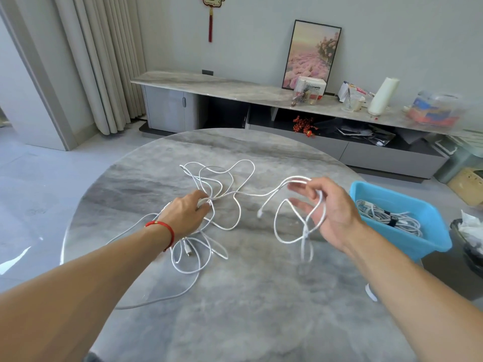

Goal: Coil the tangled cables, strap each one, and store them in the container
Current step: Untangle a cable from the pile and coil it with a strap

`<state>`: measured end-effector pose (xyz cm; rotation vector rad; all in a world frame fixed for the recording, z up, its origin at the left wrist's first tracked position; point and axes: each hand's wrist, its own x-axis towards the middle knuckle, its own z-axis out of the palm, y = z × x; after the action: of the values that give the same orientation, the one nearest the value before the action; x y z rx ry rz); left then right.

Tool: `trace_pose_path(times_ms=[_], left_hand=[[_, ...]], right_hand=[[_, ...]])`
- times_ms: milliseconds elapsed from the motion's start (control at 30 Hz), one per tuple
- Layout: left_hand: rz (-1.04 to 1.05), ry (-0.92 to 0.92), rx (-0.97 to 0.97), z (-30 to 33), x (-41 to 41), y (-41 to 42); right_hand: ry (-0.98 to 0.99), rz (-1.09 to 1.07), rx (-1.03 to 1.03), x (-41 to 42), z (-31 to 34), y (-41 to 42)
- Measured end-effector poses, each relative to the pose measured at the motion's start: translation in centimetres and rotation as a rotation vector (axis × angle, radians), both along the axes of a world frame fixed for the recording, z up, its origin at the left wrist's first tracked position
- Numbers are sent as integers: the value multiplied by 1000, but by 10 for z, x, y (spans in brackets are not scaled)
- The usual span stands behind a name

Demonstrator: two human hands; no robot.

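Observation:
A tangle of thin white cables [217, 186] sprawls across the middle of the round grey marble table [235, 296]. My left hand [187, 214], with a red string at the wrist, pinches the tangle where several strands cross. My right hand [328, 207] is raised just above the table to the right, fingers spread, with loops of white cable [290, 239] draped around them and hanging down. A loose plug end [259, 212] dangles between the two hands. At the table's right edge stands a blue plastic container [428, 241] holding coiled white cables [386, 215] bound with a black strap.
More white cable loops [188, 259] lie under my left forearm, one strand trailing toward the near left edge. Beyond the table stands a long low cabinet [209, 84] with a framed picture, boxes and a paper roll. A bin [470, 239] sits right of the container.

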<state>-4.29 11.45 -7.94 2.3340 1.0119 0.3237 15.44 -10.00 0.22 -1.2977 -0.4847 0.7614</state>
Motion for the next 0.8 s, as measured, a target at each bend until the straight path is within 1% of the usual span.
trace_pose_path(times_ms=[100, 133, 167, 233, 267, 333, 400, 433, 467, 500, 567, 633, 667, 733, 800], left_hand=[[41, 38, -14, 0, 1, -1], [70, 37, 9, 3, 2, -1], [74, 31, 56, 6, 3, -2], [21, -22, 169, 16, 6, -6], [-17, -70, 192, 21, 8, -9], [-85, -190, 102, 33, 11, -17], [-150, -252, -4, 44, 13, -26], [-182, -262, -60, 48, 14, -31], [-211, -270, -113, 52, 14, -36], [-239, -284, -158, 57, 15, -41], [-294, -319, -228, 64, 19, -51], [-366, -350, -279, 67, 25, -59], [-385, -360, -300, 66, 27, -63], [-366, -345, -311, 62, 26, -62], [-340, -295, -289, 55, 21, -53]], right_hand=[[40, -23, 105, 4, 12, -11], [46, -16, 115, 4, 14, -13], [-3, -8, 82, 1, 14, -15], [-196, 43, -48, -5, 14, -18], [-287, 80, -110, -9, 13, -19], [-505, 159, -291, -16, 9, -19], [-850, 214, -569, -22, 8, -16], [-972, 259, -694, -25, 8, -14], [-1035, 302, -775, -29, 6, -13], [-1069, 343, -776, -34, 5, -10], [-1066, 420, -575, -45, -1, -2], [-1064, 444, -399, -52, -7, 8], [-1081, 430, -362, -52, -8, 12], [-1184, 372, -322, -49, -4, 18], [-1240, 254, -258, -39, 3, 17]])
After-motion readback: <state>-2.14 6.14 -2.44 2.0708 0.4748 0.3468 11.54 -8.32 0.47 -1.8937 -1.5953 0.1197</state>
